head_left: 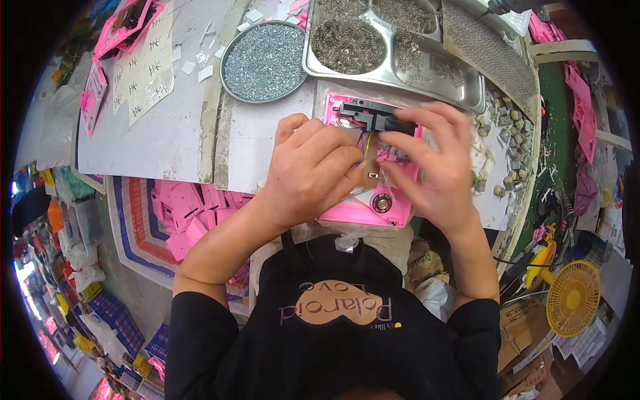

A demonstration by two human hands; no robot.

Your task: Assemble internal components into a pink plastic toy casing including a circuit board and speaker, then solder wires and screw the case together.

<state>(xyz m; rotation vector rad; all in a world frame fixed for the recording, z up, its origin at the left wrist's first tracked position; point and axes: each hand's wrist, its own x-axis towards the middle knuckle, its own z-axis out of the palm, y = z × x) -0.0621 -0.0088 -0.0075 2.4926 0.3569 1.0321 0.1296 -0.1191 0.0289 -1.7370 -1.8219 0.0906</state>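
A pink plastic housing [343, 213] lies in front of me at the near edge of the table. In its far part sits a black plastic mechanism [363, 110], with thin coloured wires [367, 145] running from it. A small round speaker [381, 203] is at the near right of the housing. My left hand [310, 167] is closed over the housing's left side, its fingertips pinched by the wires; what they hold is hidden. My right hand [437, 163] is over the right side, fingers apart and slightly blurred, fingertips close to the black mechanism.
Beyond the housing stand a round tray [225, 85] of small metal pins and a steel compartment tray [393, 79] of springs. Small metal parts [510, 130] lie at the right. Pink housings [190, 217] fill a sack at the lower left. A yellow fan [575, 300] stands lower right.
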